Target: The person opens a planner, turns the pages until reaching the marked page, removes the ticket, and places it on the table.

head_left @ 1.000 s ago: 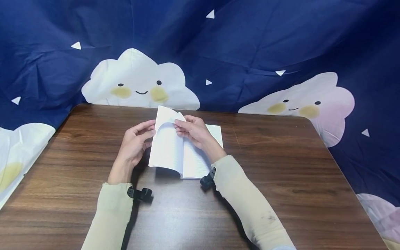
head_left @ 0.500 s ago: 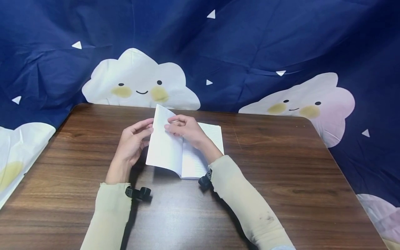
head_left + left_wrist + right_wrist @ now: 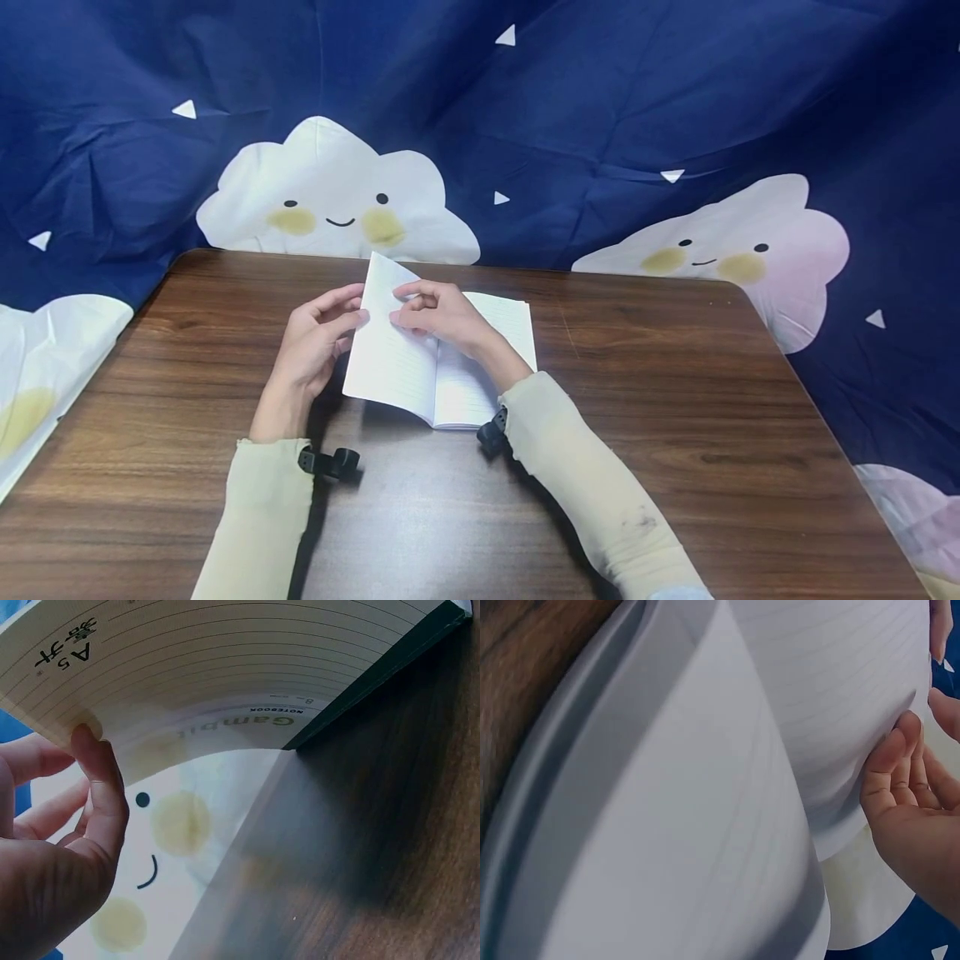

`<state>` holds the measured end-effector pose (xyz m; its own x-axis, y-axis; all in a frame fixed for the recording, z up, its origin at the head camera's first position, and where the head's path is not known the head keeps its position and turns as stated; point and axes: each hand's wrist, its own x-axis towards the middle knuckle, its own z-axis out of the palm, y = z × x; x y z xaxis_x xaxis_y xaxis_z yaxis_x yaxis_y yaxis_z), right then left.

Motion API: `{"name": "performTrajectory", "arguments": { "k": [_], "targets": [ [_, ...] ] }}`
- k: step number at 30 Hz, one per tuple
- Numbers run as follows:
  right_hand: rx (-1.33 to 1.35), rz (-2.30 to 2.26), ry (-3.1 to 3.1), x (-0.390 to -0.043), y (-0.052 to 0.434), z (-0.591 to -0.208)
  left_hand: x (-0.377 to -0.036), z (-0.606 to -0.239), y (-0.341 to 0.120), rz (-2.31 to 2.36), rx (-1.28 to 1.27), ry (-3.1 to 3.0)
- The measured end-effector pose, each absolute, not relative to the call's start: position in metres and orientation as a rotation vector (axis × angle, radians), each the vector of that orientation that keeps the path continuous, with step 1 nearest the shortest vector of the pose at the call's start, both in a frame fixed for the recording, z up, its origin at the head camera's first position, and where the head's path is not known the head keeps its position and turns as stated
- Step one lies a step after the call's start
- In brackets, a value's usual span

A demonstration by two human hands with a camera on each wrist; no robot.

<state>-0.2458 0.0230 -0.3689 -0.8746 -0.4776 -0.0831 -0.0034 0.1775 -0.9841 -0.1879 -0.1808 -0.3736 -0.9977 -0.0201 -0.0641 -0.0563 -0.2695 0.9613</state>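
Since a second ago your curled page has flattened onto the left half of the notebook (image 3: 438,362), open mid-desk (image 3: 675,400). Your right hand (image 3: 438,315) presses it with loosely bent fingers; your left hand (image 3: 315,346) pinches the left edge. Only the left wrist view shows the cover's underside print.

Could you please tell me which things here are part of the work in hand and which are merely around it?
In use:
notebook
left hand, supporting its lifted left side
right hand, fingers on its pages

Merely around:
table
cloud-print cloth
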Motion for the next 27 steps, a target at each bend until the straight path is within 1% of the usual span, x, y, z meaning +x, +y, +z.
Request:
{"name": "performTrajectory", "arguments": {
  "k": [7,13,21,27],
  "targets": [
    [-0.487,-1.693,2.114,-0.245,0.033,-0.371,-0.19,-0.377,-0.181,2.475,-0.122,1.908],
    [-0.528,-1.69,2.134,-0.248,0.054,-0.368,-0.19,-0.38,-0.181,2.499,-0.112,1.889],
    [-0.4,-1.707,2.191,-0.258,0.092,-0.362,-0.191,-0.378,-0.18,2.463,-0.112,1.929],
    [-0.352,-1.741,2.212,-0.26,0.114,-0.36,-0.189,-0.379,-0.181,2.484,-0.114,1.916]
  ]
}}
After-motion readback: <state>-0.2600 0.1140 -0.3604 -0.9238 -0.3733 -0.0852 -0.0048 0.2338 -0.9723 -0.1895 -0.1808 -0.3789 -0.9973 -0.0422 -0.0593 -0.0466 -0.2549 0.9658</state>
